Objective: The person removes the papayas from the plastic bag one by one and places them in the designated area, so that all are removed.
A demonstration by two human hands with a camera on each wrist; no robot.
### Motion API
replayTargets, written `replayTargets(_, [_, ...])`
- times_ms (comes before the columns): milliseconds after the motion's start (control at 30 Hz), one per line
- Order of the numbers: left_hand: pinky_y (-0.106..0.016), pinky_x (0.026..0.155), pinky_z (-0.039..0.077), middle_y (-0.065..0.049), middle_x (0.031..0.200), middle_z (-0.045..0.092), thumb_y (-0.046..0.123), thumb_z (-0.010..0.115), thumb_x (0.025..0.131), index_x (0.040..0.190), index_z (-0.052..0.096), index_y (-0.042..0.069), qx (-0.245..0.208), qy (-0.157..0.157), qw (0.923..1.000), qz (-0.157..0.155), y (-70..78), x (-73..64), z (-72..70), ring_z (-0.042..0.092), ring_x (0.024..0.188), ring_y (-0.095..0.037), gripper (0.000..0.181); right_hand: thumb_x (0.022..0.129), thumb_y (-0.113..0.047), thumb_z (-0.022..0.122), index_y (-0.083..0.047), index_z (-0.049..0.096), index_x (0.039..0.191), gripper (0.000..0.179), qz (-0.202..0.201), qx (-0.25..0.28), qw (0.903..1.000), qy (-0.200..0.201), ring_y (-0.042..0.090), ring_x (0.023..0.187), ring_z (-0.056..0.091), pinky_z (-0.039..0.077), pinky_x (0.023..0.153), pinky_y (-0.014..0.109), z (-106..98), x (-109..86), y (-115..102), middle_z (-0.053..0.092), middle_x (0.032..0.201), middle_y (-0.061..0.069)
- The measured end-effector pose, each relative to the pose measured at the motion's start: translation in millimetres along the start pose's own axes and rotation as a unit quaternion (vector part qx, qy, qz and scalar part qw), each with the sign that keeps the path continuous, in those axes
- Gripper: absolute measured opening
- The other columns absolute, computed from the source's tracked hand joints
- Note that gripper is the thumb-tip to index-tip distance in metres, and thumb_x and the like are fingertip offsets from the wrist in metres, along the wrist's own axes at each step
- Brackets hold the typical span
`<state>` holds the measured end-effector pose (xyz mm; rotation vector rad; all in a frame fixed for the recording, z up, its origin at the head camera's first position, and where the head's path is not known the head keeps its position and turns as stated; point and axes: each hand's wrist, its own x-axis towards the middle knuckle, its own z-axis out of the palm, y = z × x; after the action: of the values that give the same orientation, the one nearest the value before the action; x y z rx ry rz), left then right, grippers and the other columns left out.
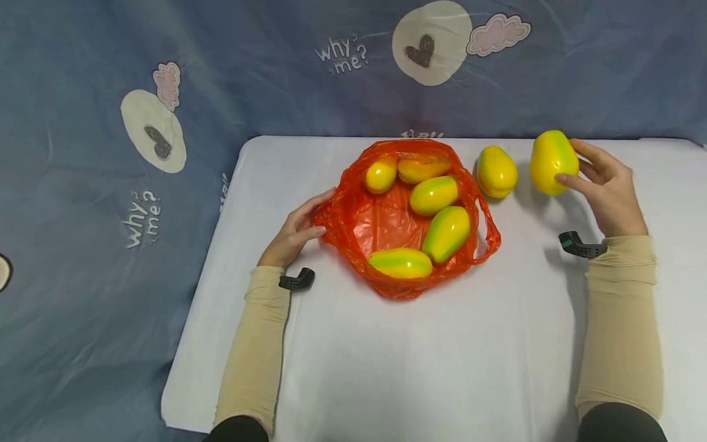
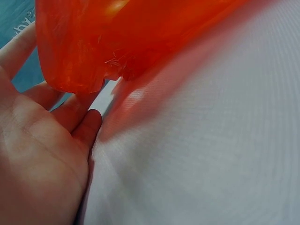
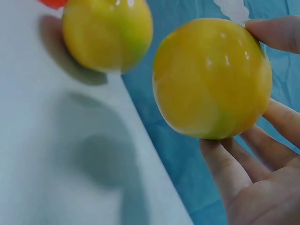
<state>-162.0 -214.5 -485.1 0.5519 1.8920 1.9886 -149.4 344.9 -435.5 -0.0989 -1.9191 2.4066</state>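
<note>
My right hand (image 1: 599, 184) grips a yellow-green mango (image 1: 553, 161) (image 3: 212, 77) and holds it above the white table (image 1: 386, 344), near the far right. A second mango (image 1: 496, 171) (image 3: 108, 33) lies on the table just left of it. An open orange plastic bag (image 1: 381, 224) (image 2: 126, 37) in the middle holds several more mangoes (image 1: 446, 233). My left hand (image 1: 295, 232) (image 2: 42, 154) rests at the bag's left edge, its fingers straight against the plastic.
A blue patterned cloth (image 1: 110, 153) hangs behind the table and down its left side. The table's left edge runs close to my left forearm (image 1: 255, 350). Bare white tabletop stretches in front of the bag.
</note>
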Motion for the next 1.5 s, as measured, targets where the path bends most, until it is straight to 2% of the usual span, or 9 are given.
replayTargets(200, [-0.028, 0.124, 0.035, -0.003, 0.167, 0.039, 0.001, 0.056, 0.091, 0.156, 0.044, 0.009, 0.000, -0.001, 1.0000, 0.006, 0.9, -1.3, -1.5, 0.031, 0.156, -0.021, 0.067, 0.088, 0.013, 0.070, -0.008, 0.052, 0.151, 0.068, 0.028, -0.030, 0.9991, 0.005, 0.013, 0.142, 0.049, 0.052, 0.093, 0.007, -1, 7.6, 9, 0.053, 0.153, -0.002])
replayTargets(367, [-0.029, 0.125, 0.033, -0.004, 0.167, 0.038, 0.000, 0.057, 0.091, 0.157, 0.044, 0.009, -0.013, -0.007, 0.9998, 0.011, 0.8, -1.0, -0.5, 0.030, 0.157, -0.021, 0.068, 0.091, 0.003, 0.073, -0.014, 0.050, 0.153, 0.069, 0.050, -0.093, 0.9944, 0.006, 0.012, 0.150, 0.041, 0.046, 0.104, 0.008, -5, 7.4, 14, 0.047, 0.159, -0.003])
replayTargets(533, [-0.029, 0.126, 0.032, -0.003, 0.167, 0.038, 0.000, 0.058, 0.090, 0.156, 0.044, 0.009, -0.016, -0.007, 0.9998, 0.009, 1.2, -1.2, 0.4, 0.029, 0.158, -0.021, 0.068, 0.093, -0.003, 0.074, -0.019, 0.048, 0.155, 0.069, 0.064, -0.152, 0.9863, 0.000, 0.012, 0.154, 0.036, 0.037, 0.116, 0.011, -8, 9.6, 19, 0.042, 0.163, -0.004])
replayTargets(833, [-0.031, 0.126, 0.032, -0.002, 0.167, 0.038, 0.003, 0.059, 0.090, 0.156, 0.045, 0.012, -0.010, -0.004, 0.9999, 0.000, 3.3, -1.0, 0.9, 0.029, 0.158, -0.020, 0.068, 0.096, -0.010, 0.072, -0.022, 0.045, 0.157, 0.068, 0.060, -0.217, 0.9741, -0.020, 0.017, 0.158, 0.030, 0.032, 0.121, 0.014, -5, 13.3, 25, 0.038, 0.166, -0.005])
replayTargets(1067, [-0.031, 0.127, 0.031, -0.002, 0.167, 0.039, 0.003, 0.058, 0.090, 0.156, 0.046, 0.012, -0.003, -0.001, 1.0000, 0.002, 2.6, -0.5, 0.9, 0.029, 0.158, -0.019, 0.067, 0.100, -0.020, 0.067, -0.026, 0.039, 0.160, 0.066, 0.066, -0.278, 0.9580, -0.028, 0.021, 0.160, 0.025, 0.028, 0.126, 0.020, -4, 15.5, 28, 0.033, 0.168, -0.006])
replayTargets(1267, [-0.029, 0.125, 0.033, -0.002, 0.167, 0.038, 0.003, 0.058, 0.090, 0.156, 0.045, 0.010, -0.003, -0.001, 1.0000, 0.003, 3.4, -0.9, 0.9, 0.029, 0.158, -0.020, 0.067, 0.101, -0.030, 0.065, -0.030, 0.036, 0.161, 0.066, 0.074, -0.296, 0.9516, -0.034, 0.026, 0.161, 0.021, 0.019, 0.132, 0.031, -3, 15.7, 27, 0.030, 0.170, -0.009])
replayTargets(1500, [-0.028, 0.125, 0.034, -0.002, 0.167, 0.038, 0.003, 0.057, 0.091, 0.156, 0.045, 0.010, -0.003, -0.002, 1.0000, 0.005, 1.8, -0.6, 0.4, 0.029, 0.158, -0.020, 0.067, 0.101, -0.028, 0.066, -0.028, 0.037, 0.161, 0.066, 0.066, -0.292, 0.9535, -0.036, 0.024, 0.160, 0.024, 0.020, 0.132, 0.032, -2, 16.0, 29, 0.032, 0.169, -0.007])
